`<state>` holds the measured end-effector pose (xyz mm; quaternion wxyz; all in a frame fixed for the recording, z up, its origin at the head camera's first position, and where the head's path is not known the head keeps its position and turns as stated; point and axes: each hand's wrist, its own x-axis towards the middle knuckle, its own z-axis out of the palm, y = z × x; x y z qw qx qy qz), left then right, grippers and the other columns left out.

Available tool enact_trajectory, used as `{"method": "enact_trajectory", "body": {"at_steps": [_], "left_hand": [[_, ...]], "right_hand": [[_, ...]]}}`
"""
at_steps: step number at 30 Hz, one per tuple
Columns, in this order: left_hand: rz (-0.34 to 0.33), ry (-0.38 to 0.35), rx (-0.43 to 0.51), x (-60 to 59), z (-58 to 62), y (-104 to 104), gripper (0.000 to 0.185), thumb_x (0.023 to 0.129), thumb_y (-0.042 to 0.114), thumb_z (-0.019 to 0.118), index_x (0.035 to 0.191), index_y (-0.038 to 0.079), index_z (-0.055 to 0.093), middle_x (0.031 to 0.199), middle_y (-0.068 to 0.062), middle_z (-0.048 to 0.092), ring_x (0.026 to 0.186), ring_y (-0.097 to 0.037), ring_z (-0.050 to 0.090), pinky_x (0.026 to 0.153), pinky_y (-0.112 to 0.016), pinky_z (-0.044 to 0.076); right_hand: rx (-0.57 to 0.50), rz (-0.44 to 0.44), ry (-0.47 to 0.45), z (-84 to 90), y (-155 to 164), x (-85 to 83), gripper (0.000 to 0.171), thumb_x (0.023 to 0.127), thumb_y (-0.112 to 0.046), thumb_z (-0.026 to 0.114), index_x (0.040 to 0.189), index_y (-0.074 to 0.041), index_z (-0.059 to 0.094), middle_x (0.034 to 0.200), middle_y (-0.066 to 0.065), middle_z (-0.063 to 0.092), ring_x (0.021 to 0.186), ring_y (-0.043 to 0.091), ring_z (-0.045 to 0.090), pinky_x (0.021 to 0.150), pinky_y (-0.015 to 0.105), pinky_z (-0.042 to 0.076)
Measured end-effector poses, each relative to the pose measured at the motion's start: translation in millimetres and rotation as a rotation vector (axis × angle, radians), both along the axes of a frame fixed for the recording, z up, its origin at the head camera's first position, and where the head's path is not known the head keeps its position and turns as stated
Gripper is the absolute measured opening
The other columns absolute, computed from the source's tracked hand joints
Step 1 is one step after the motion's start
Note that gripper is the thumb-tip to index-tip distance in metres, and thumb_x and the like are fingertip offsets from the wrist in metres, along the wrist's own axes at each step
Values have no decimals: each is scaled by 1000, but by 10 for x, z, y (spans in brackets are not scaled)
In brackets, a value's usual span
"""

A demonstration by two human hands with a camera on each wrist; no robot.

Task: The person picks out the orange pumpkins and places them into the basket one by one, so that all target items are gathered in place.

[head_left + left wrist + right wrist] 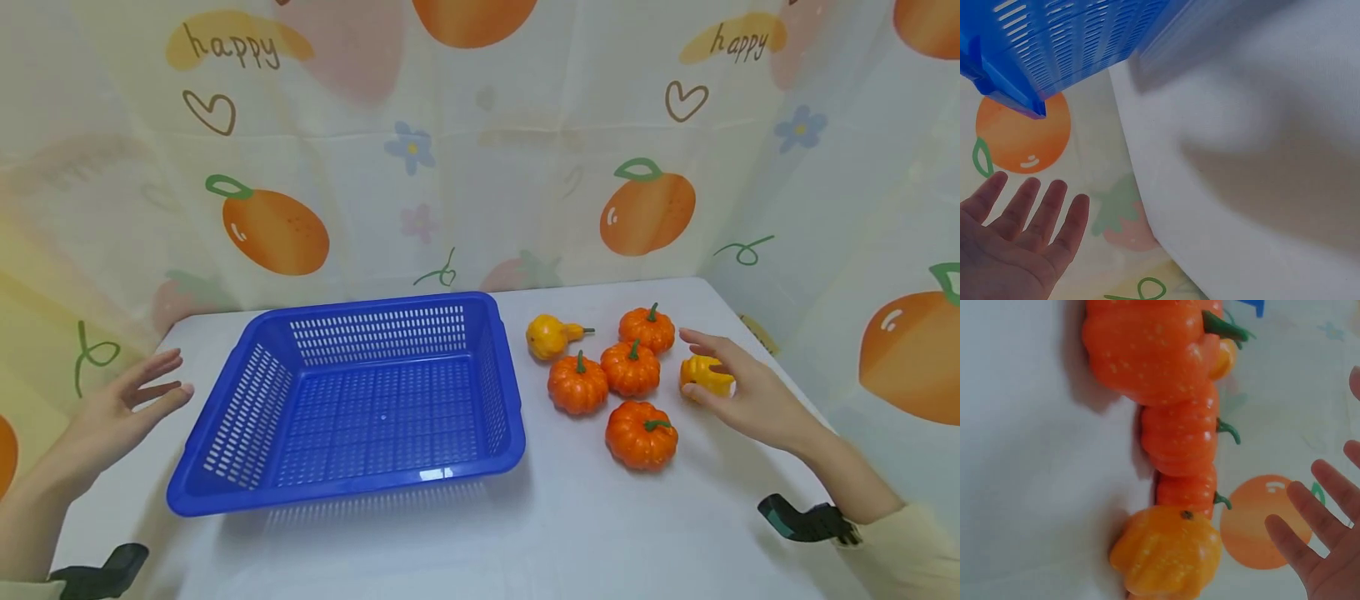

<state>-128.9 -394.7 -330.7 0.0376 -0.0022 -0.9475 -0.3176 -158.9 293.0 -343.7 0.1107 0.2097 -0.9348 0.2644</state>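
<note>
My left hand (pixel 123 412), holding nothing, hovers just left of a blue plastic basket (pixel 341 490), fingers extended. In the left wrist view its fingers (pixel 1047 215) are spread, apart from the basket. My right hand (pixel 750 396) is over a yellow gourd (pixel 707 377), partly hiding it in the head view. The right wrist view shows spread fingers (pixel 1319 512) beside that gourd (pixel 1169 553), not gripping it. Several small orange pumpkins (pixel 641 435) with green stems stand in a cluster between basket and right hand. A long-necked yellow gourd (pixel 546 337) lies behind them.
Everything stands on a table with a white cloth (pixel 555 533). The basket's slotted floor (pixel 382 417) shows bare. A fruit-patterned curtain (pixel 465 192) hangs behind and at both sides. Dark straps with camera mounts (pixel 806 521) are on both wrists.
</note>
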Motion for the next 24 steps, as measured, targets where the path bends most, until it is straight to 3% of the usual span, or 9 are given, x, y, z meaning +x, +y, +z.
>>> {"method": "enact_trajectory", "body": {"at_steps": [1,3,6,9,13,18,24], "left_hand": [[-2,4,2,1,-6,5,68,92,32,55,148,14,20,145,-16,35,93,21,45,71,-19,51],[-10,9,36,6,-20,9,68,91,29,57,147,11,22,139,-11,44,85,26,42,62,-5,43],[-30,8,108,18,-39,17,67,91,25,58,146,9,24,124,15,53,81,19,52,63,-6,46],[-64,5,196,23,-59,12,64,91,19,59,145,9,28,108,35,47,82,13,58,65,-9,49],[-94,-20,269,20,-83,7,59,90,13,58,143,8,32,102,37,51,83,10,61,65,-12,51],[-71,-88,247,14,-102,19,61,91,20,58,144,6,29,99,37,50,82,9,60,65,-15,52],[-69,-131,255,4,-113,21,60,92,22,57,143,6,31,95,35,52,80,2,64,65,-20,54]], "right_hand": [[-4,5,-3,-16,-10,9,66,84,-17,68,141,-12,35,126,18,50,109,35,50,83,59,45],[-11,15,-1,-46,-32,28,65,83,-15,68,140,-12,36,125,17,51,109,34,50,83,59,45],[-8,31,15,-92,-56,55,66,81,-12,69,139,-12,38,125,15,52,107,32,52,82,54,48],[-1,40,14,-136,-66,82,68,80,-11,71,139,-15,38,128,11,51,108,28,52,82,46,50],[-3,56,-35,-203,-80,127,68,81,-14,70,140,-17,36,130,10,50,109,27,54,85,46,48],[-53,82,-132,-280,-103,188,64,84,-16,67,140,-10,36,132,17,47,109,34,54,84,48,49],[-68,100,-175,-341,-111,217,63,86,-19,66,140,-8,35,131,17,48,112,30,52,84,29,52]]}}
